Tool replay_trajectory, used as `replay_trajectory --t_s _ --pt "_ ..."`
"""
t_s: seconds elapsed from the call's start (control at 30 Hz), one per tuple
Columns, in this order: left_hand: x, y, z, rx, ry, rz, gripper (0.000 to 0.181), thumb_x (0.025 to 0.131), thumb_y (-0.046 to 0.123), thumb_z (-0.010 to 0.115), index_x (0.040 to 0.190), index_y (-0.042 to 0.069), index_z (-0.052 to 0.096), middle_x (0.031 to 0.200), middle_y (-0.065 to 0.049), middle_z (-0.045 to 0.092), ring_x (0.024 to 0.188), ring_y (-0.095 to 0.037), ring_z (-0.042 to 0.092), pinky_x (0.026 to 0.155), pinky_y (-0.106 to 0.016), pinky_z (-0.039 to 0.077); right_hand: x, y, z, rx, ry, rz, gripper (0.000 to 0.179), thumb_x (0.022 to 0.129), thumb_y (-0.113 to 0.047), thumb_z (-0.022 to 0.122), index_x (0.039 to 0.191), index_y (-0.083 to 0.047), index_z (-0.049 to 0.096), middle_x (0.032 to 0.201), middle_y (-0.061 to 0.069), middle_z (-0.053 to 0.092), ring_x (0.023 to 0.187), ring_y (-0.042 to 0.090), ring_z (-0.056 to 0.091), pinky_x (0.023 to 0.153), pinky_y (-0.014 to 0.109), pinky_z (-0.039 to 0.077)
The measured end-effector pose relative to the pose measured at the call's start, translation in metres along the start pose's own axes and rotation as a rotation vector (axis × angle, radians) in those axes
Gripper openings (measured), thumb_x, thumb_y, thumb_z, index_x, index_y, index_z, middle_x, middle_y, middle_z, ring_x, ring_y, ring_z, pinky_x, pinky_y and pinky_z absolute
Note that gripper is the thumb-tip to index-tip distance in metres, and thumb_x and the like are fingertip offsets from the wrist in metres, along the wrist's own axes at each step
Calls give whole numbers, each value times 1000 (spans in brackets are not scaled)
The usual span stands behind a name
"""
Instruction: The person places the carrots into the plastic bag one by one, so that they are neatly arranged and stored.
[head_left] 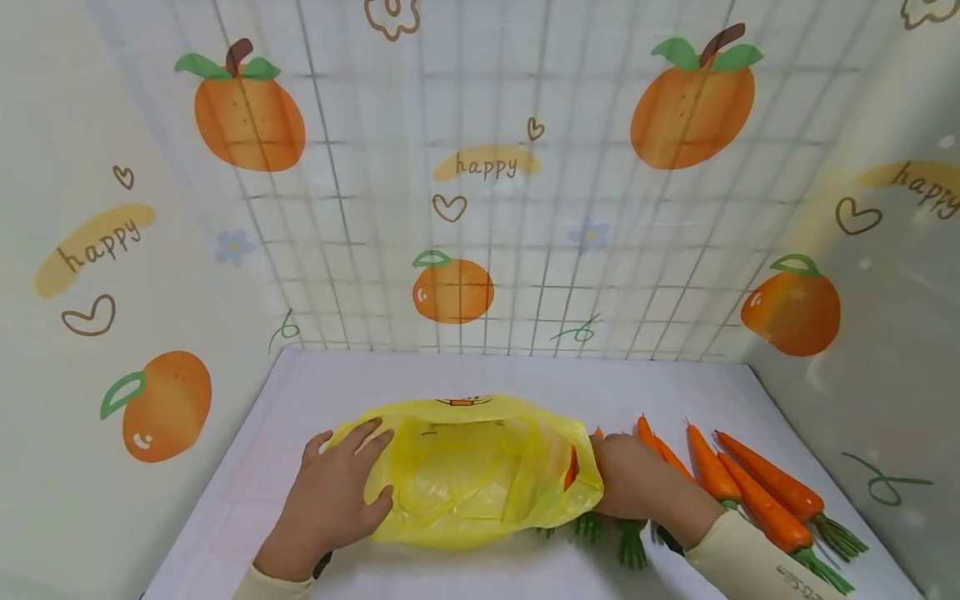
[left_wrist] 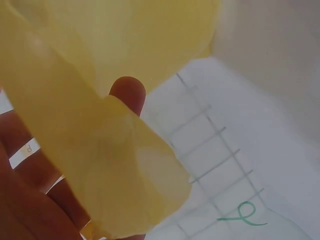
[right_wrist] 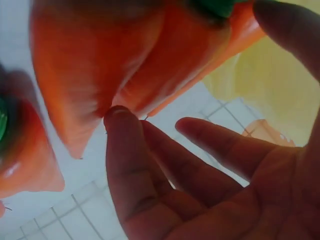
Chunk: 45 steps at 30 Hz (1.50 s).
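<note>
3x "happy" on fruit-print bkgd (head_left: pixel 517 221)

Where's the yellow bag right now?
In the head view, the yellow bag is low, near centre, between the left hand and the right hand, with carrots to its right.

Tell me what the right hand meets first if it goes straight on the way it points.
Most likely the carrots ahead of the right hand; depth is unclear, and it may already touch one.
</note>
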<state>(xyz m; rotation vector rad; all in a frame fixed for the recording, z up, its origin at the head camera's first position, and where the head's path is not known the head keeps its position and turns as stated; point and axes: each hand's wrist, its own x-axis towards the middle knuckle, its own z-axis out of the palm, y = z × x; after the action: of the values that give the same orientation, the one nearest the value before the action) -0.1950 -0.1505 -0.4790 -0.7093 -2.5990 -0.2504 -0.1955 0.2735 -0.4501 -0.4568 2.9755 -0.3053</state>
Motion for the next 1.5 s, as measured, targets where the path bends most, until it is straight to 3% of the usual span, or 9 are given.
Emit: replay_trajectory --t_s 0.2,0.43,0.73,0.87,1.13,1.27,1.5 --pt "1 0 -1 14 -17 -4 70 80 49 67 144 23 54 145 -1 50 126 -14 51 100 -60 33 0 -3 3 -12 -10 -7 38 75 -68 72 79 -34 54 60 -14 49 62 10 48 66 31 43" --pt "4 2 -3 -19 -3 -3 75 77 48 72 145 23 53 147 -4 48 118 -17 58 93 -59 39 2 -3 6 -65 -9 4 37 77 -67 70 82 -35 53 60 -16 49 58 7 48 67 32 46" --pt "4 0 4 -59 -69 -20 82 75 41 77 149 25 47 153 -3 40 114 -17 60 92 -59 40 3 -4 7 -48 -64 67 30 81 -59 72 77 -33 56 60 -12 52 59 10 50 68 35 47" --pt "4 -1 5 -63 -93 -27 82 75 37 76 150 24 47 153 -3 39 122 -17 55 91 -60 42 4 -3 9 -63 -66 82 31 80 -59 73 80 -32 56 61 -11 52 60 12 49 69 37 47" --pt "6 -2 4 -121 -123 -30 83 77 31 73 153 18 42 154 -8 39 129 -23 50 93 -59 41 6 2 9 -16 -87 127 47 75 -70 71 95 -29 60 68 -11 54 64 13 51 72 38 47" --pt "6 -2 4 -110 -109 -17 84 78 32 73 154 18 40 155 -8 38 130 -22 50 93 -58 41 4 6 6 36 -63 147 54 73 -66 75 101 -23 61 72 -9 55 65 14 52 72 36 50" --pt "6 -1 2 -116 -107 -19 83 78 32 74 153 18 41 155 -8 38 126 -23 54 93 -59 42 -4 13 3 104 -17 177 88 67 -64 81 133 -11 56 79 -5 62 67 14 54 73 39 56"
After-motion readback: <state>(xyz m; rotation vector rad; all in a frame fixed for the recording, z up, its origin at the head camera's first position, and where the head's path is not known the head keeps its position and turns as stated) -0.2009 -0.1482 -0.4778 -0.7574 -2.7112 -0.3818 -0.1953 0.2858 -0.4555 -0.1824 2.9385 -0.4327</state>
